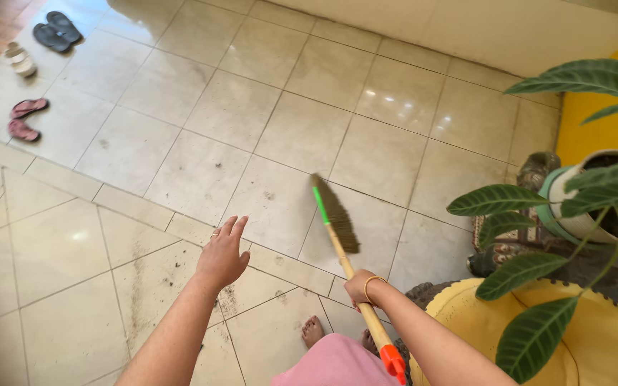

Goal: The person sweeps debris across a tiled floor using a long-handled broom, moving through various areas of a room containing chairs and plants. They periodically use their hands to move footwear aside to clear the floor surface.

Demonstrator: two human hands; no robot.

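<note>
My right hand (360,288) grips the wooden handle of a broom (340,239), with a thin bangle on that wrist. The broom's brown bristle head, bound with a green band, rests tilted on the tiled floor (202,164) ahead of me. An orange cap ends the handle near my body. My left hand (223,254) hovers out over the floor with its fingers spread and holds nothing; a ring shows on one finger. Dark specks of dirt lie on the tiles below it. My bare foot (313,331) shows under a pink garment.
A potted plant (581,193) with broad striped leaves stands at the right, above a yellow tub (466,314). Several sandals and slippers (37,43) lie at the far left. A pale wall (502,28) runs along the back, and a step edge crosses the floor.
</note>
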